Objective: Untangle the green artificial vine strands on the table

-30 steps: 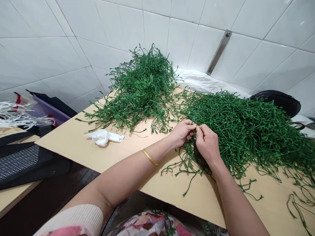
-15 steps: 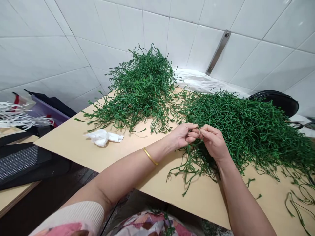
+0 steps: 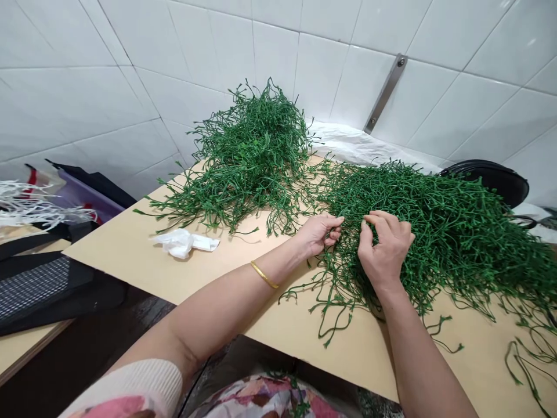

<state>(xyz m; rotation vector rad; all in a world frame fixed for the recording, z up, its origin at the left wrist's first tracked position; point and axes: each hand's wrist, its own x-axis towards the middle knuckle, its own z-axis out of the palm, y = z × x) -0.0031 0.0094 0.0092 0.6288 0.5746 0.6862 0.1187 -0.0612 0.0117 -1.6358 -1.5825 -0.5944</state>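
My left hand (image 3: 321,234) is closed, thumb against curled fingers, beside the near left edge of the right-hand pile of thin green stems (image 3: 418,215). A green strand hangs below it. My right hand (image 3: 386,247) hovers over the same pile with thumb and index finger apart, and I see nothing between them. A gap with green stems beneath separates the two hands. Farther back and to the left is a second heap of green stems (image 3: 256,145) with small branched tips.
The pale tabletop (image 3: 143,249) carries a crumpled white tissue (image 3: 183,242) at left and loose strands at right. White cords (image 3: 39,203) and black mesh fabric (image 3: 35,290) lie far left. A black round case (image 3: 487,177) stands behind the right pile.
My hands were together at the fingertips and have moved apart. The right hand has shifted right and its pinch has opened; strands below the left hand lie differently.
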